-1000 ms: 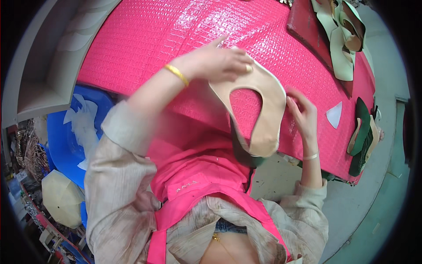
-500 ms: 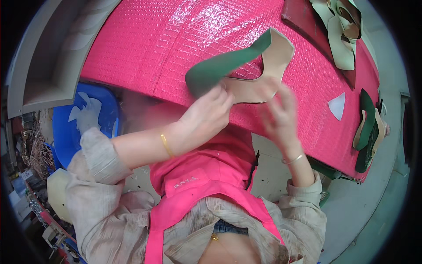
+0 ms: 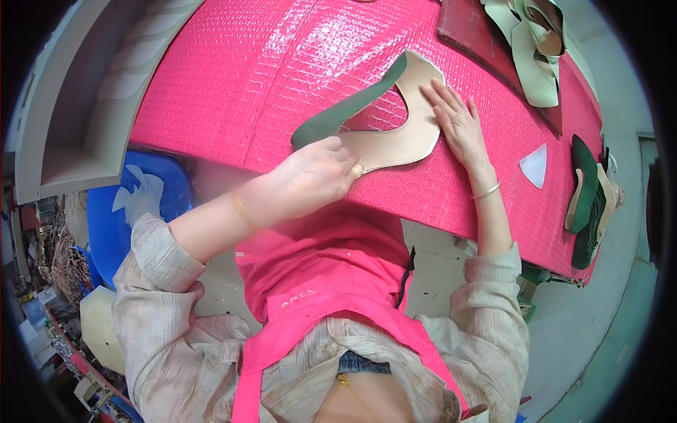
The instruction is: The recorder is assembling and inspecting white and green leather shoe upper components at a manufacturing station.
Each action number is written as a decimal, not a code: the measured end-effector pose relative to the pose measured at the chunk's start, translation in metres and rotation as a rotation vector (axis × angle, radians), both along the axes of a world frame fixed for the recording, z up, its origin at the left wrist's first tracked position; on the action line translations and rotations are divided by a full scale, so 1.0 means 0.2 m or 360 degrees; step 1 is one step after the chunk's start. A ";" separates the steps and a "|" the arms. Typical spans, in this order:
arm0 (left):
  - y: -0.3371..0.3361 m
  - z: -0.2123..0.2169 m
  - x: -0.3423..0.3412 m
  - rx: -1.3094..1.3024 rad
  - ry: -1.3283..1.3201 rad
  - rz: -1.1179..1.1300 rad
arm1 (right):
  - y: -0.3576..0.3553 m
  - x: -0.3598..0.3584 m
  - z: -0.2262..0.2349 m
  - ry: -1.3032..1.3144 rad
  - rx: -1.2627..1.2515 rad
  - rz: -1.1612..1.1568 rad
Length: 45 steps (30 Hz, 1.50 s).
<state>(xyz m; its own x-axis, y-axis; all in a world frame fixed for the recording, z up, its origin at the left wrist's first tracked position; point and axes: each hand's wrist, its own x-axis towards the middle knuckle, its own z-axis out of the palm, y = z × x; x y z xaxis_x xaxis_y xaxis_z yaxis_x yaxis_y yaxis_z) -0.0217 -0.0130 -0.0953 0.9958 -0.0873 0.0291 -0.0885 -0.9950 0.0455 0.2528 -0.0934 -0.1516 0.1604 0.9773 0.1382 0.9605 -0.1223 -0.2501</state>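
Observation:
A shoe upper (image 3: 395,144), green leather outside with a beige lining, lies curved in a V on the pink-covered table (image 3: 233,106). My left hand (image 3: 321,169) is closed on its near-left edge, thumb and fingers pinched together over the lining. The green side of the upper stands up along the far left. Flat on the beige lining at the right bend rests my right hand (image 3: 458,127), its fingers stretched out and slightly apart.
A small white triangular piece (image 3: 534,166) lies right of my right hand. Stacked green uppers (image 3: 585,201) sit at the right edge. Pale green pieces (image 3: 532,63) rest on a dark red board (image 3: 486,56). A blue bin (image 3: 106,233) and a grey tray (image 3: 70,173) are left.
The upper has come down flatter on the table, shifting slightly left. My right hand has moved up and right, from its blurred lower edge to flat on its lining. My left hand still grips it.

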 end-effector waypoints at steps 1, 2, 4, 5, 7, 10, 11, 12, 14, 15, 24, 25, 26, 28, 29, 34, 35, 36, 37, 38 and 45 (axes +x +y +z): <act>0.00 0.01 0.00 0.0040 0.0073 0.0005 | -0.01 0.00 -0.01 -0.0010 0.0010 -0.0007; -0.02 0.01 0.01 0.0050 0.0062 -0.0002 | -0.01 0.00 -0.01 -0.0038 0.0013 -0.0032; -0.10 -0.02 0.04 0.0329 -0.0104 0.0476 | 0.01 -0.05 0.01 -0.0230 0.0008 -0.0032; -0.15 -0.02 0.10 0.0375 -0.0146 0.0647 | 0.01 -0.08 0.02 -0.0235 0.0019 -0.0029; -0.18 -0.11 0.20 0.0456 -0.0445 0.0652 | 0.03 -0.14 0.04 -0.0366 0.0047 0.0093; -0.20 -0.25 0.22 0.0297 -0.0474 0.0638 | 0.05 -0.17 0.00 -0.0162 0.0064 0.0268; -0.20 -0.27 0.21 0.0194 -0.0592 0.0619 | 0.08 -0.13 0.00 -0.0246 0.0001 0.0232; -0.19 -0.26 0.21 0.0194 -0.0678 0.0587 | 0.14 -0.06 0.00 -0.0363 -0.0035 0.0137; -0.20 -0.25 0.22 0.0132 -0.0663 0.0605 | 0.29 0.06 0.02 -0.0084 -0.0162 -0.0065; -0.16 -0.23 0.24 0.0084 -0.0677 0.0622 | 0.33 0.12 0.00 0.0003 -0.0172 -0.0013; 0.09 0.18 0.29 -0.2992 -0.1593 0.0883 | -0.06 -0.16 0.63 0.1768 0.1040 -0.0148; 0.07 0.15 0.28 -0.2973 -0.1603 0.0890 | -0.04 -0.31 0.64 0.1763 0.0903 -0.0082; 0.03 0.10 0.30 -0.3237 -0.1623 0.0876 | -0.02 -0.41 0.60 0.1598 0.0747 -0.0030; -0.06 0.04 0.29 -0.3611 -0.1609 0.0992 | 0.06 -0.48 0.48 0.1148 0.0378 -0.0059; -0.04 0.02 0.26 -0.3603 -0.1606 0.1002 | 0.09 -0.47 0.44 0.1317 0.0256 -0.0047; 0.18 0.03 0.08 -0.3107 -0.1605 0.1135 | 0.08 -0.55 0.50 0.0861 -0.0192 0.0264; 0.20 0.05 0.05 -0.2998 -0.1556 0.1197 | 0.10 -0.58 0.51 0.0866 -0.0206 0.0291; 0.18 0.06 0.06 -0.2938 -0.1632 0.1217 | 0.13 -0.61 0.52 0.0970 -0.0194 0.0228; 0.15 0.06 0.10 -0.2880 -0.1700 0.1229 | 0.16 -0.63 0.53 0.1071 -0.0178 0.0155; 0.11 0.04 0.13 -0.2944 -0.1772 0.1239 | 0.21 -0.65 0.48 0.0869 -0.0068 0.0155; 0.20 -0.02 0.15 -0.3289 -0.1686 0.1264 | 0.14 -0.81 0.34 0.0220 0.0418 0.0008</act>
<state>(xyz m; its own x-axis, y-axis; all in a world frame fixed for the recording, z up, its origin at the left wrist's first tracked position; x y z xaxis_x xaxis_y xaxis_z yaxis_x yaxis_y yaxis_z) 0.0087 0.0269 -0.0991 0.4216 0.8931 -0.1569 -0.5143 0.3780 0.7698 0.0904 -0.0659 -0.0837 0.1906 0.9117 0.3640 0.9156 -0.0313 -0.4010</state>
